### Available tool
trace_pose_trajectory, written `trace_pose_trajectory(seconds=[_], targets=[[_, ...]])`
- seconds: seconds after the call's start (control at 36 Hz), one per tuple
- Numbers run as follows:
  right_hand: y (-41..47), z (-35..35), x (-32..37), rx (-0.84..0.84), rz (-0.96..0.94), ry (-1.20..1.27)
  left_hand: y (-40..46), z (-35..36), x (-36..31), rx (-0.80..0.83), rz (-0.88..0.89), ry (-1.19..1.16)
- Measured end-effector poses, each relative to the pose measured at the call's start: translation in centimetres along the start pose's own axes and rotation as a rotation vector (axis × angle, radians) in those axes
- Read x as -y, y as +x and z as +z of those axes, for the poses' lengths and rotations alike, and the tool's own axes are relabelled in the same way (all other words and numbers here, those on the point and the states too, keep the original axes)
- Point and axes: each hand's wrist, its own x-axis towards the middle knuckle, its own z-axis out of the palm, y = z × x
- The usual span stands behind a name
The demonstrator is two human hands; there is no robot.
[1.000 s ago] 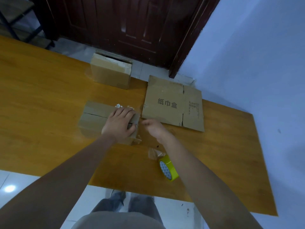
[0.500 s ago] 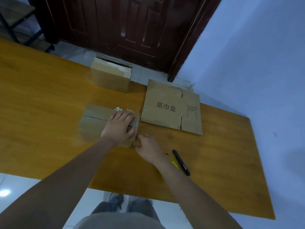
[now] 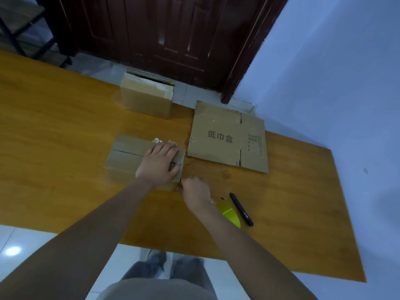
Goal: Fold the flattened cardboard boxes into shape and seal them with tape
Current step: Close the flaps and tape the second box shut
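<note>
A wooden table (image 3: 65,131) fills the middle of the frame from the left edge to the lower right. At frame centre sits the folded box (image 3: 127,156), its top flaps closed with a seam running across. The left hand (image 3: 159,164) lies flat on its right end, fingers straight and pressing the flaps down, as it did half a second ago. The right hand (image 3: 194,191) has slid a little nearer the box's lower right corner and now touches it with curled fingers; whether they pinch tape I cannot tell. Right of centre lies a flattened box (image 3: 227,137) with printed characters, unmoved. Above centre stands a closed box (image 3: 147,100); its contents are hidden. The yellow tape roll (image 3: 230,214), mostly hidden earlier, now shows below the right wrist, beside a black pen (image 3: 241,208).
</note>
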Motion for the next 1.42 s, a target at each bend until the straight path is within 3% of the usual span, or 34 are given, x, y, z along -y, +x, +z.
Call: trace_pose_trajectory(seconds=[0.69,1.08,1.42], targets=[[0.1,-0.4,-1.2,-0.053,-0.269,-0.134,0.0,-0.2,-0.1,0.001,0.012,0.014],[1.2,-0.2,-1.9,-0.122,-0.299,-0.171,-0.1,-0.3,-0.3,0.004,0.001,0.008],[4.2,-3.3,-3.0,0.008,-0.108,-0.195,0.3,0.0,-0.1,0.016,-0.014,0.027]])
